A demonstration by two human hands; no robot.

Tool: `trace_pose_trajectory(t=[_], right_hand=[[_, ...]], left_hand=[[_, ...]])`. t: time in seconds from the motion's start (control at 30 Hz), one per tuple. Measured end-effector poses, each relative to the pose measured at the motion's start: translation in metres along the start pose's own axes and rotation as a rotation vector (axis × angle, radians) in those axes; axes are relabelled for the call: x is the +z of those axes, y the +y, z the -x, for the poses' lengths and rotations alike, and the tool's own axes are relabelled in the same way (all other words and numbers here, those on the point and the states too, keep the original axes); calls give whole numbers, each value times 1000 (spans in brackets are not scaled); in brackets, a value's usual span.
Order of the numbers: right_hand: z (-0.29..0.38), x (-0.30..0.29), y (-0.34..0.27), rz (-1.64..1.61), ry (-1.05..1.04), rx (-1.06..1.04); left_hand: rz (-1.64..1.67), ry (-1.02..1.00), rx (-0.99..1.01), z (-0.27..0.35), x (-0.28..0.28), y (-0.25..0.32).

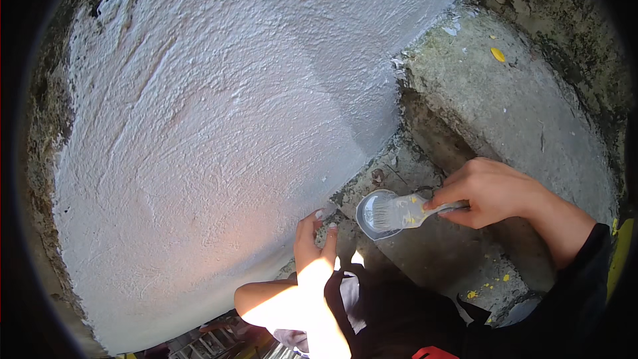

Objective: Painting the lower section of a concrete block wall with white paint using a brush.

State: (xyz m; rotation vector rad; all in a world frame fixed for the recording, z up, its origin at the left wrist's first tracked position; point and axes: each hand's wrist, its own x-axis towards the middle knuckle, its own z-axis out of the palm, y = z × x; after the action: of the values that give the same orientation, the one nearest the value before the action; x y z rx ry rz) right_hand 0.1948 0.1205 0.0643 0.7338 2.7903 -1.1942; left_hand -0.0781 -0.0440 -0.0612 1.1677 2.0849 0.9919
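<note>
My right hand grips the handle of a flat paintbrush, whose ferrule carries yellow paint flecks. Its pale bristles point left, over a small paint container with a whitish rim, on the concrete. Whether the bristles touch the paint inside is hard to tell. My left hand is beside the lower edge of a rough wall coated in whitish paint. Its thumb and fingers are apart, with white marks at the tips and nothing visible between them.
Concrete steps rise at the right, with a yellow leaf on the upper one. Yellow paint spots mark the lower concrete. Bare mossy stone borders the painted wall at the left. A ladder-like metal object shows at the bottom.
</note>
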Motion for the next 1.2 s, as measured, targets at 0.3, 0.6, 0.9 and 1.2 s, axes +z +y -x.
trace_pose_trajectory(t=[0.3, 0.6, 0.9, 1.2], right_hand=[[-8, 14, 1, -34, 16, -40], [-17, 23, -22, 205, 32, 6], [-31, 52, -38, 420, -70, 157], [-44, 55, -35, 452, -47, 100]], left_hand=[[463, -211, -189, 20, 19, -134], [468, 69, 140, 45, 54, -116], [433, 99, 102, 41, 96, -209], [578, 174, -70, 45, 91, -232]])
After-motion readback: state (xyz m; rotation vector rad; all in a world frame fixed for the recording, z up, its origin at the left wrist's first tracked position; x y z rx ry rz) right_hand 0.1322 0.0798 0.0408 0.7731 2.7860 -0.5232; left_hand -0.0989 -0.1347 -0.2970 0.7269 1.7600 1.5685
